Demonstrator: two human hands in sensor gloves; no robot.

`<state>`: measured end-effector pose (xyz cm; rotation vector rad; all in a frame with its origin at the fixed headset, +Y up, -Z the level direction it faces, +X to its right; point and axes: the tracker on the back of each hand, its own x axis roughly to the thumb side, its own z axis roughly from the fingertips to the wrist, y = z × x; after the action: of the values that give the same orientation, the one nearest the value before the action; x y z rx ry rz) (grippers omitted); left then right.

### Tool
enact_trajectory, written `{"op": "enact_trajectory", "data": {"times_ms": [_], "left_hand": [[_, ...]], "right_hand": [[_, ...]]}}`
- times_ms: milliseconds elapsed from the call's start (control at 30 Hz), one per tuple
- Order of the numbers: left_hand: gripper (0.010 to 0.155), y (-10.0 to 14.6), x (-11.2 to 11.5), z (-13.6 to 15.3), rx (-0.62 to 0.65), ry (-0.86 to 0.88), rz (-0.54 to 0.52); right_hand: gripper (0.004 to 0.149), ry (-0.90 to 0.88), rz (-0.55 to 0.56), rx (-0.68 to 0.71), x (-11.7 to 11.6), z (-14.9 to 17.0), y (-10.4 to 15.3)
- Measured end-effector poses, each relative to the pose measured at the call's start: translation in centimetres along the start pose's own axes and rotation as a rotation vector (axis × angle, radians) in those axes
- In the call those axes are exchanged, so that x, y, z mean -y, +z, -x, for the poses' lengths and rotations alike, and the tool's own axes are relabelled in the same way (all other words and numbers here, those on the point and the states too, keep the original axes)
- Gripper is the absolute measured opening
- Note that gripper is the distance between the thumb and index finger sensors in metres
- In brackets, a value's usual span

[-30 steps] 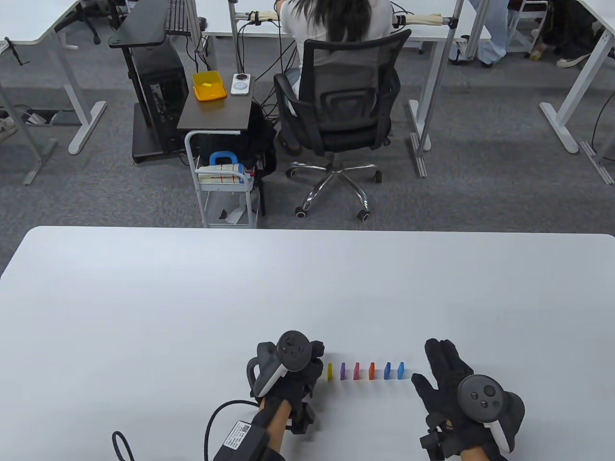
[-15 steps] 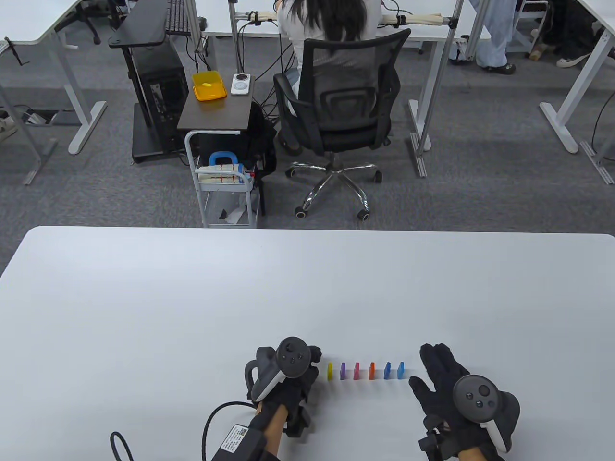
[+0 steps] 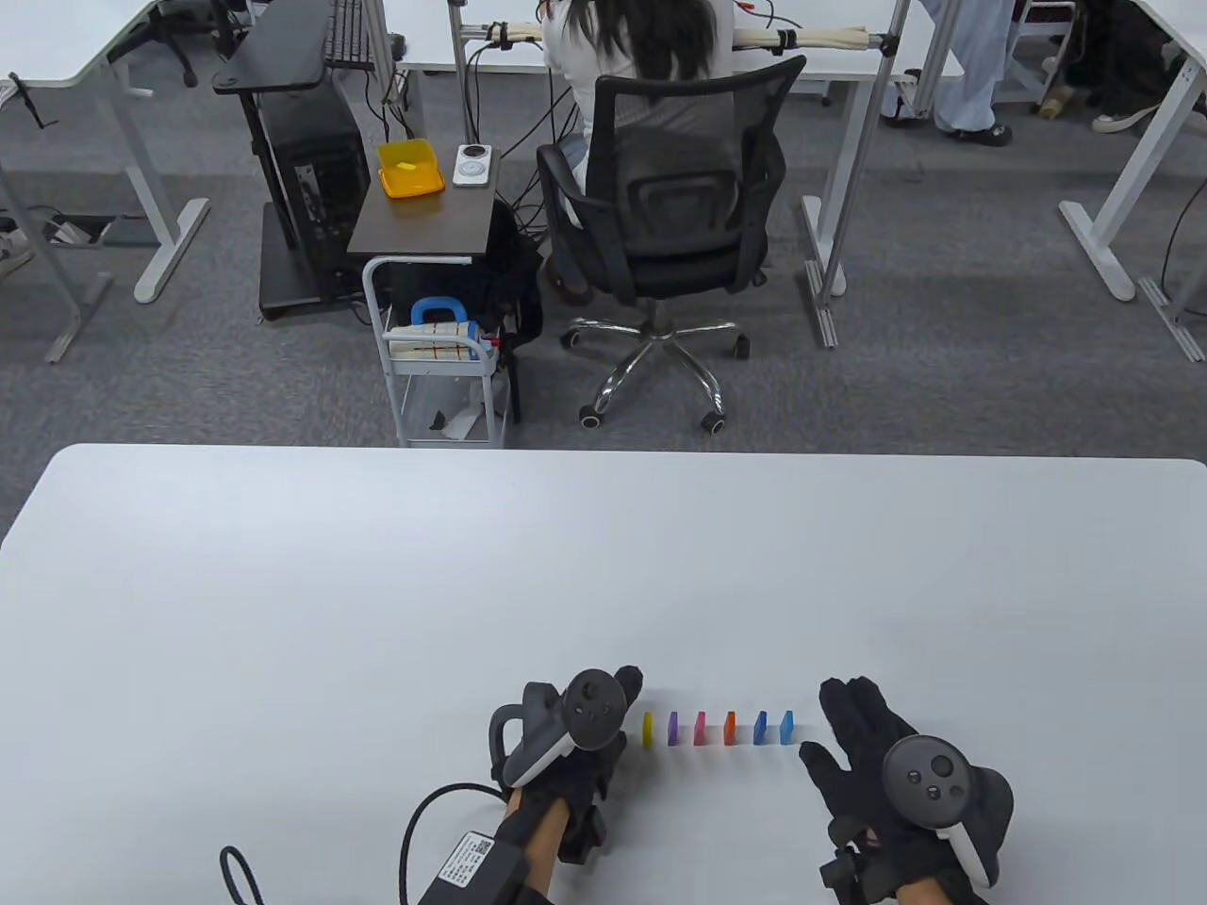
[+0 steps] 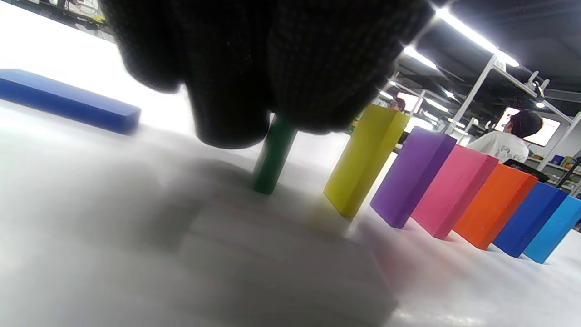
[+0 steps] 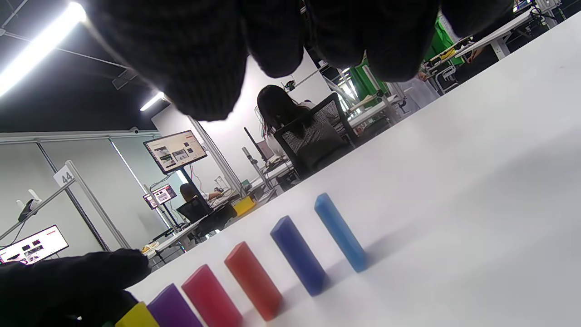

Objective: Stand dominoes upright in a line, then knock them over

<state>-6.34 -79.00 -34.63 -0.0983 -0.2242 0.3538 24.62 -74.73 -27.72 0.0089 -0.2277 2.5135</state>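
Note:
Six dominoes stand upright in a row on the white table (image 3: 377, 584): yellow (image 3: 648, 729), purple (image 3: 673, 729), pink (image 3: 700, 729), orange (image 3: 729, 728), dark blue (image 3: 759, 727) and light blue (image 3: 786, 727). My left hand (image 3: 618, 716) sits at the row's left end. In the left wrist view its fingertips (image 4: 236, 91) cover the top of a green domino (image 4: 273, 154), holding it upright just left of the yellow domino (image 4: 365, 159). My right hand (image 3: 853, 745) lies flat with straight fingers just right of the light blue domino, holding nothing.
Another dark blue domino (image 4: 68, 102) lies flat on the table beyond my left fingers; the table view hides it. A cable (image 3: 415, 830) trails from my left wrist. Past the table's far edge are a cart (image 3: 443, 377) and a person seated on an office chair (image 3: 669, 217).
My left hand has shifted a little to the right, closer to the yellow domino. My right hand has slid slightly left and toward me. The six standing dominoes have not moved.

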Motion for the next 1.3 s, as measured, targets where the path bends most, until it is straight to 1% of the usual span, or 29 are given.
{"op": "enact_trajectory", "data": {"times_ms": [267, 667, 1033, 1133, 1200, 1300], "left_hand": [[0.068, -0.1, 0.2, -0.1, 0.005, 0.005, 0.023], [0.068, 0.1, 0.1, -0.3, 0.010, -0.001, 0.020], [0.071, 0.2, 0.1, -0.3, 0.002, -0.036, 0.031], [0.074, 0.2, -0.4, -0.2, -0.012, -0.038, 0.037], [0.075, 0.3, -1.1, -0.1, -0.043, -0.064, 0.061], [0.072, 0.5, -2.7, 0.5, -0.076, -0.060, -0.009]], "right_hand": [[0.070, 0.005, -0.002, -0.003, 0.0, 0.0, 0.0], [0.070, 0.025, 0.003, -0.007, 0.0, -0.1, 0.0], [0.070, 0.010, 0.004, -0.024, 0.2, 0.2, 0.0], [0.070, 0.014, 0.002, -0.023, 0.2, 0.1, -0.1], [0.070, 0.017, 0.002, -0.025, 0.3, 0.1, -0.1], [0.073, 0.022, 0.013, -0.031, 0.4, 0.2, 0.0]]}}
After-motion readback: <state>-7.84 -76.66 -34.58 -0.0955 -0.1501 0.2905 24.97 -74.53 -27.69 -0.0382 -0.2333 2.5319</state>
